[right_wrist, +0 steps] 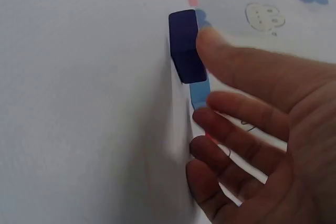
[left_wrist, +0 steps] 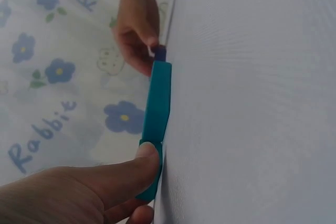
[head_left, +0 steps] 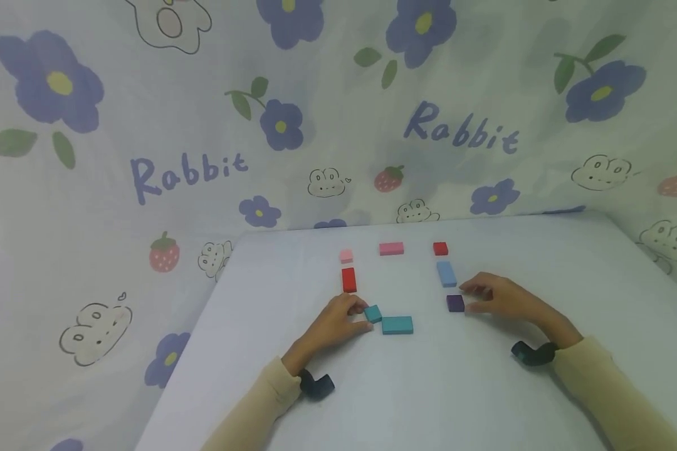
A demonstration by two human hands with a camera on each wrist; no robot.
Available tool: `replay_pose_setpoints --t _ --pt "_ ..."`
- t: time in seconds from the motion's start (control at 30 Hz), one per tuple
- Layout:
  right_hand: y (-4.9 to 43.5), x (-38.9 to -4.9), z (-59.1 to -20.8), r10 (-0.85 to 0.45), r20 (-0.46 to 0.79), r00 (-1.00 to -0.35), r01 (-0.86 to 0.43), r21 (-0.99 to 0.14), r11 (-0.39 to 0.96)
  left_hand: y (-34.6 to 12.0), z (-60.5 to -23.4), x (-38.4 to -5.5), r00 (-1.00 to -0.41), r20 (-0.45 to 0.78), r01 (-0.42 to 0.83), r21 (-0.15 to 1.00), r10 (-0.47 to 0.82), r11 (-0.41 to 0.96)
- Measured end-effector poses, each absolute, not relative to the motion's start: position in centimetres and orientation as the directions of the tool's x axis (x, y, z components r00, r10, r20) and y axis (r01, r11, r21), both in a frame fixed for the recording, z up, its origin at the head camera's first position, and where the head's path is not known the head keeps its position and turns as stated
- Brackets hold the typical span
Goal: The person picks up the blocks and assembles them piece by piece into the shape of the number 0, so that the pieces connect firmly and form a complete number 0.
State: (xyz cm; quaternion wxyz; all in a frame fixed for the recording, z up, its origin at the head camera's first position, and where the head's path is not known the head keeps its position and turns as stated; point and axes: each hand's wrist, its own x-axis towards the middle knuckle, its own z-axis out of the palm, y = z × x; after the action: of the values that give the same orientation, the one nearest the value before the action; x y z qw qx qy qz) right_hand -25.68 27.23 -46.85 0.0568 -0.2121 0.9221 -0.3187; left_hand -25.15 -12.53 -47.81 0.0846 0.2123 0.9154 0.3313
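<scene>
The left hand (head_left: 336,321) pinches the teal cube (head_left: 373,314) between thumb and fingers; the cube sits turned at an angle, its corner against or just beside the left end of the teal bar (head_left: 397,325), which lies flat on the white table (head_left: 457,388). The right hand (head_left: 501,297) is relaxed and grasps nothing, fingers loosely bent, its thumb at the side of the purple cube (head_left: 455,303); whether they touch is hard to tell. Beyond the purple cube lies the blue bar (head_left: 446,274), then the red cube (head_left: 440,248). The pink bar (head_left: 392,248) lies between that and the pink cube (head_left: 346,255), with the red bar (head_left: 348,280) nearer the left hand.
</scene>
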Motion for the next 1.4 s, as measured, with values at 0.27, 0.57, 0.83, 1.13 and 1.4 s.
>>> replay_pose_setpoints --t 0.27,0.57,0.83,1.13,1.4 --pt "26.5 -25.5 -47.5 -0.465 0.076 -0.882 -0.410 -0.610 0.679 -12.6 -48.0 -25.1 -0.898 -0.010 0.332 0.640 0.440 0.693" --pt "26.3 -25.5 -47.5 -0.451 0.065 -0.890 -0.405 -0.566 0.718 -12.6 -48.3 -25.1 -0.894 -0.001 0.335 0.660 0.447 0.673" --pt "25.6 -25.5 -47.7 -0.433 0.106 -0.895 -0.411 -0.569 0.712 -12.7 -48.0 -25.1 -0.893 0.014 0.346 0.661 0.450 0.666" --pt "23.0 -24.9 -47.2 -0.389 0.086 -0.917 -0.355 -0.620 0.700 -12.9 -48.1 -25.1 -0.897 0.031 0.352 0.654 0.441 0.670" --pt "20.6 -24.1 -47.1 -0.371 0.136 -0.919 -0.369 -0.631 0.683 -12.6 -47.8 -25.0 -0.894 0.031 0.358 0.648 0.446 0.672"
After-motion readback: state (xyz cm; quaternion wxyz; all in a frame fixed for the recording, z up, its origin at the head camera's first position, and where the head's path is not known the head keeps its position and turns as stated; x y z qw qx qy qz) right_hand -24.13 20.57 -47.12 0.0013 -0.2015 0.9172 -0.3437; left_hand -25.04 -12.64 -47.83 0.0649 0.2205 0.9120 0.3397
